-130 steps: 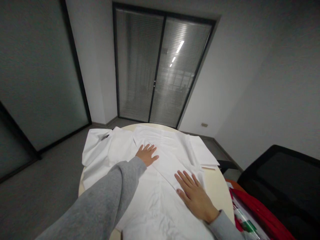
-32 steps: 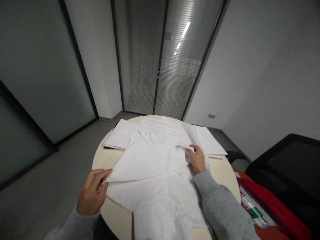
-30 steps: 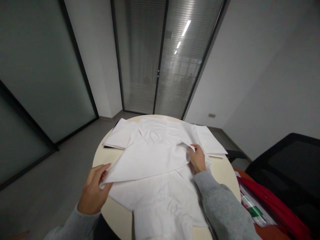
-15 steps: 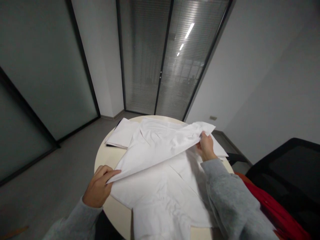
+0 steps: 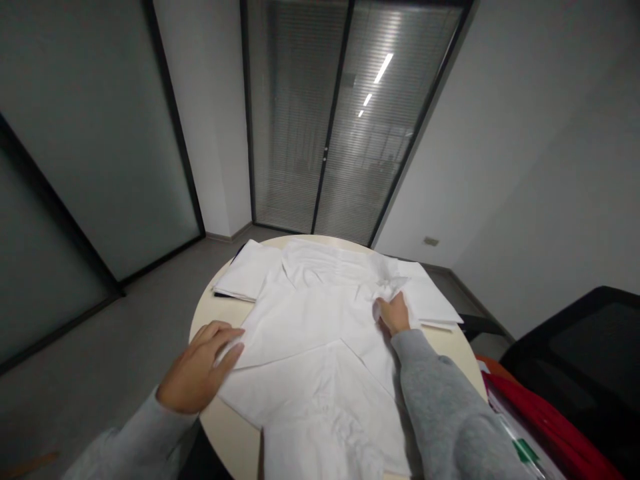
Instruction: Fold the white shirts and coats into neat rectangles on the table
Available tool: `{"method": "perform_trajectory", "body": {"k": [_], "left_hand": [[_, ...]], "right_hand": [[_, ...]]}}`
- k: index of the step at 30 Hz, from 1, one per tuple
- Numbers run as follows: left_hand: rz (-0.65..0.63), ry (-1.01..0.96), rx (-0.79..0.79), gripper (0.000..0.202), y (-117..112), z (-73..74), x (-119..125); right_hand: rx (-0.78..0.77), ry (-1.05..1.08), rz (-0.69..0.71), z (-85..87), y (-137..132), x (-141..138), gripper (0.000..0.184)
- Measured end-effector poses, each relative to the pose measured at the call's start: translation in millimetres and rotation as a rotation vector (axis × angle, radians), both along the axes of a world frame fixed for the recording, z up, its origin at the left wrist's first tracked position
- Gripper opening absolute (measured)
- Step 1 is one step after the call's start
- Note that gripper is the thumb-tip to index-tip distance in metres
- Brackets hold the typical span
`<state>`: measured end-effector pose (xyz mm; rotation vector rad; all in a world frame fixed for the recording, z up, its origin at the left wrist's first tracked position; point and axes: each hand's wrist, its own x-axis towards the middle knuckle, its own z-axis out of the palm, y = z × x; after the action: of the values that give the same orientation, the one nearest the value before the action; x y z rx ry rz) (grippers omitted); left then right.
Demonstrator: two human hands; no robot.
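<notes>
A wide white garment [image 5: 310, 313] lies spread over the round table [image 5: 225, 310], its upper layer folded across the lower one. Its near part reaches the bottom of the view, and I cannot tell its exact kind. At the left edge of the fold, my left hand [image 5: 200, 370] rests with thumb and fingers apart, not gripping the fabric. On the other side, my right hand [image 5: 394, 313] is closed on a bunched bit of the garment, its fingertips partly hidden.
Folded white cloth [image 5: 247, 267] with a dark edge underneath lies at the table's back left. More flat white cloth [image 5: 430, 297] sits at the right rim. Beyond that stand a black mesh chair [image 5: 575, 353] and a red item [image 5: 545, 413].
The raised upper layer has come down flat on the garment. My right hand has moved left and lower, still gripping fabric. My left hand has let go of its edge and spread its fingers.
</notes>
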<state>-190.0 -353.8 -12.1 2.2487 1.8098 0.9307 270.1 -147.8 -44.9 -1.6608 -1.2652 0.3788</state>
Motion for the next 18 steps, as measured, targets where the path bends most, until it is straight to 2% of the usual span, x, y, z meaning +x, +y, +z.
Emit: {"method": "perform_trajectory", "body": {"k": [4,7,10,13,15,18], "left_hand": [[0.176,0.051,-0.204,0.049,47,44.6,9],[0.257,0.168,-0.387,0.056,86,60.9,24],[0.277,0.258,-0.449,0.058,113,52.7,33],[0.211,0.249,-0.416,0.042,126,32.8,29],[0.155,0.176,-0.36,0.03,129,21.4,23],[0.105,-0.045,-0.304,0.027,132,9.7,16]], "right_hand": [[-0.047,-0.057,-0.004,-2.6,0,-1,0.048],[-0.052,-0.092,0.012,0.3,-3,-3,0.048],[-0.047,-0.12,0.024,1.9,-7,-4,0.046],[-0.043,-0.145,0.027,1.2,-8,-5,0.046],[-0.045,-0.157,0.026,0.2,-7,-5,0.046],[-0.053,-0.178,0.021,-0.8,-6,-4,0.047]]}}
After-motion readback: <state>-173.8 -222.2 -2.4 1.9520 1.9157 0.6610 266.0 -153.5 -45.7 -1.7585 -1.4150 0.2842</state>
